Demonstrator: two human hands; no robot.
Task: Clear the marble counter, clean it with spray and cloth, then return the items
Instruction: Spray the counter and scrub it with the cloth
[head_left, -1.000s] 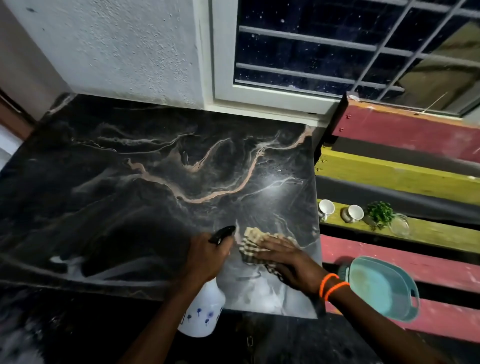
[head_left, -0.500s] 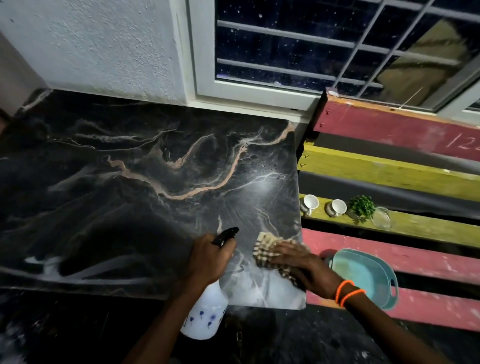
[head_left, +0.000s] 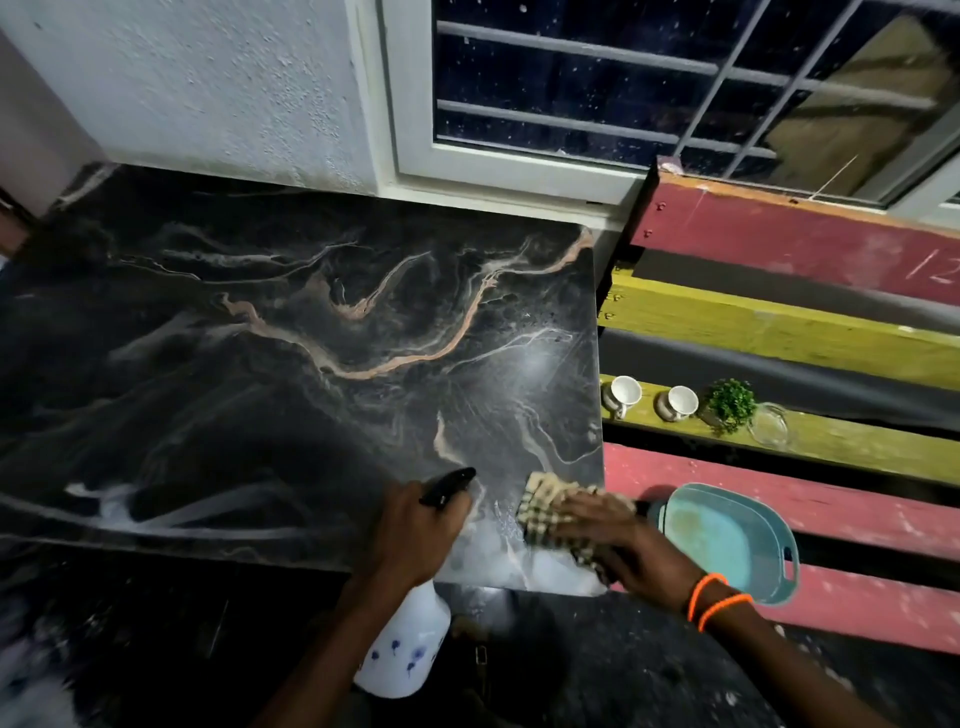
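Observation:
The black marble counter (head_left: 291, 364) with tan veins fills the left and middle of the view. My left hand (head_left: 415, 530) grips the white spray bottle (head_left: 408, 649) by its black nozzle head at the counter's front edge. My right hand (head_left: 613, 535) lies flat with fingers spread on the checkered cloth (head_left: 545, 499), pressing it onto the counter's front right corner. A wet, shiny patch shows around the cloth.
To the right runs a stepped rack of red and yellow planks (head_left: 779, 332). On it stand two white cups (head_left: 623, 392), a small green plant (head_left: 730, 402) and a glass dish (head_left: 769, 426). A teal tray (head_left: 727, 540) rests on a lower red plank. A window sits behind.
My right hand has slid the cloth rightward to the counter's front right corner. The left hand with the bottle stays at the front edge.

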